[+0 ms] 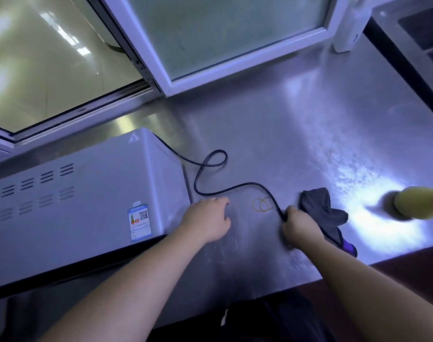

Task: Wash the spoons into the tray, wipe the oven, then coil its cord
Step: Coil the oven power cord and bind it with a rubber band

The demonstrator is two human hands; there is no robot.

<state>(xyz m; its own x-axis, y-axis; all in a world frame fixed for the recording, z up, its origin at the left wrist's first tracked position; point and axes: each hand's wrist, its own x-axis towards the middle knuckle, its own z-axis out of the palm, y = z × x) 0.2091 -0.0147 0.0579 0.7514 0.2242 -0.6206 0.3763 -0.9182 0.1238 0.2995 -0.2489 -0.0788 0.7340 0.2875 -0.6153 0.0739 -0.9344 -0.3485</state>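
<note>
The oven cord [211, 170], thin, black and rubbery, leaves the back corner of the toaster oven [87, 198], makes one small loop just beside that corner, then snakes away from the oven across the steel surface [296, 144] to the right hand [300, 225]. That hand's grip is closed around the cord's far end; the plug itself is hidden inside the fist, so I can't tell how it sits. The left hand [206, 222] hovers just beside the oven's front corner, fingers loosely spread and holding nothing.

By my reading the last step is only starting: the cord lies slack and uncoiled. A crumpled dark grey cloth [321, 208] rests beyond the right hand, on the side away from the oven, which suggests the wiping is finished. No spoons or tray appear here, so that part can't be checked.

Two thin yellowish rubber bands [262, 205] lie between the hands, touching the cord, likely meant to bind the coil. The oven is a boxy matte grey metal case with vent slots and a label; the surface is brushed, scuffed and glaring. A blurred yellow object [419, 203] stands farthest from the oven.
</note>
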